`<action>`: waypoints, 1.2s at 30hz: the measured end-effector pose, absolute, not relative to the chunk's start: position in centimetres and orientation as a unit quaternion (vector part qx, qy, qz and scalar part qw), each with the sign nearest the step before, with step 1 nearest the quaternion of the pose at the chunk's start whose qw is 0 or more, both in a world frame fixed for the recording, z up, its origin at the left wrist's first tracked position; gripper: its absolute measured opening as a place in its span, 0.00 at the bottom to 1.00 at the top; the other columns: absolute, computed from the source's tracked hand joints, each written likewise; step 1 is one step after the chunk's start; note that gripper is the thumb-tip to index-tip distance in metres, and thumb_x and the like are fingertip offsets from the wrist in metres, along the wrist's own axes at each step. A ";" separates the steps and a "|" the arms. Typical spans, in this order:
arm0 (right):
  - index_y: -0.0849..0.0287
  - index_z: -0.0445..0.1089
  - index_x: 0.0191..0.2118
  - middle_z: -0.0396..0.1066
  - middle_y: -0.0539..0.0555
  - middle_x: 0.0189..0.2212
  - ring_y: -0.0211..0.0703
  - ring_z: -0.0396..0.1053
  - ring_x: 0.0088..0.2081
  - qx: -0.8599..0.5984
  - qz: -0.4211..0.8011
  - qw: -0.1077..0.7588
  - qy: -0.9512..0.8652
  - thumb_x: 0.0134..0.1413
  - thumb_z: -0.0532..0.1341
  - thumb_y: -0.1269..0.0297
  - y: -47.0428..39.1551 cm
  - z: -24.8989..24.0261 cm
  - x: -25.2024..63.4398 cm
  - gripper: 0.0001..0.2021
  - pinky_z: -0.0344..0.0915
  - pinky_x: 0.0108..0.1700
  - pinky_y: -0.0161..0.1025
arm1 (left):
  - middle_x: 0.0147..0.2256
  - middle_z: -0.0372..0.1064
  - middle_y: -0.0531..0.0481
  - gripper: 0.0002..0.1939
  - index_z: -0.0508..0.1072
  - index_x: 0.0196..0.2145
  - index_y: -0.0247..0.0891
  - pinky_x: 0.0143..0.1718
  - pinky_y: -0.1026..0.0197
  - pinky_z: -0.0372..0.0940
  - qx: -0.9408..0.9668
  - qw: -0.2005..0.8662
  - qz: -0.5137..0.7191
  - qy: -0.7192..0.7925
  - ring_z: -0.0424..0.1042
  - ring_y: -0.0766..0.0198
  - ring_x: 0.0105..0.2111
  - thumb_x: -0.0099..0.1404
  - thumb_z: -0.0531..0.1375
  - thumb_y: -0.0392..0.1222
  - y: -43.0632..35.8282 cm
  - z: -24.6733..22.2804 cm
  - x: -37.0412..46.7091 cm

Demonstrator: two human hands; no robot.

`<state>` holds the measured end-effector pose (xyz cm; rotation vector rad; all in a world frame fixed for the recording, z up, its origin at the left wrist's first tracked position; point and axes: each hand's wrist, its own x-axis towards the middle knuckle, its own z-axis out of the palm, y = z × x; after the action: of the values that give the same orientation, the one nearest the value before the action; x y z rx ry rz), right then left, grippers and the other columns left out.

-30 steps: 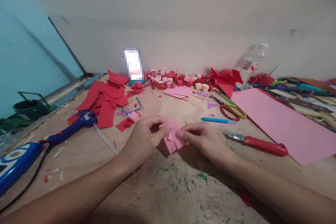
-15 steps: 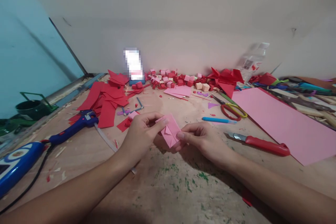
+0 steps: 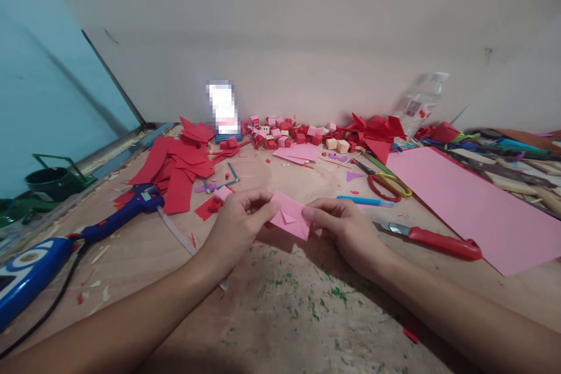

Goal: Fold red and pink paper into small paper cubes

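Observation:
A small folded piece of pink paper is held above the middle of the table, with creases and a little triangular flap on its face. My left hand pinches its left corner between thumb and fingers. On the opposite side, my right hand grips the right edge, thumb in front and fingers partly hidden behind. Just left of my left hand lie a pink paper cube and red paper bits. A blue pen rests beyond my right hand, and a red-handled utility knife lies to its right.
Red paper strips and a blue glue gun occupy the left. Many small paper cubes line the back near a lit phone. Scissors, a large pink sheet and a clear bottle are at right.
The folded pink paper has turned in my hands, its lower corner swinging to the right. My right hand has shifted slightly up along its edge. Everything else stays in place.

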<state>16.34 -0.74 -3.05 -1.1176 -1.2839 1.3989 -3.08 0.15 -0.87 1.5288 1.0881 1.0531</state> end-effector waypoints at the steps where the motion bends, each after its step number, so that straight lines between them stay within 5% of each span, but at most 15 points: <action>1: 0.59 0.79 0.27 0.71 0.51 0.22 0.37 0.62 0.25 -0.456 0.562 0.468 -0.507 0.50 0.70 0.56 -0.7 -3.3 16.4 0.11 0.56 0.29 0.36 | 0.25 0.68 0.53 0.09 0.73 0.25 0.36 0.30 0.64 0.60 0.635 0.480 0.412 0.442 0.66 0.65 0.27 0.60 0.61 0.43 0.1 -0.9 -3.1; 5: 0.60 0.78 0.28 0.70 0.51 0.24 0.37 0.61 0.27 -0.465 0.545 0.482 -0.504 0.51 0.69 0.57 -0.6 -3.8 16.6 0.11 0.55 0.29 0.36 | 0.22 0.63 0.55 0.10 0.71 0.25 0.36 0.25 0.64 0.54 0.674 0.489 0.340 0.436 0.61 0.67 0.24 0.60 0.60 0.44 0.0 -0.8 -3.0; 17: 0.59 0.78 0.27 0.72 0.52 0.24 0.40 0.64 0.27 -0.486 0.493 0.397 -0.603 0.50 0.67 0.56 -0.9 -2.6 16.2 0.11 0.61 0.30 0.37 | 0.24 0.68 0.54 0.13 0.75 0.25 0.36 0.31 0.63 0.57 0.723 0.407 0.334 0.448 0.65 0.65 0.28 0.65 0.59 0.43 -0.4 -1.0 -2.8; 36: 0.60 0.77 0.24 0.69 0.51 0.21 0.39 0.60 0.25 -0.500 0.500 0.424 -0.566 0.49 0.68 0.53 -1.0 -2.8 16.3 0.14 0.55 0.29 0.38 | 0.26 0.73 0.51 0.13 0.76 0.26 0.36 0.31 0.63 0.61 0.694 0.405 0.360 0.474 0.69 0.62 0.29 0.64 0.60 0.45 -0.2 -1.0 -2.6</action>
<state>16.33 -0.99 -2.81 -1.2511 -1.4153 1.2495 -2.64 -0.20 -0.96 1.7516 1.1975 0.9074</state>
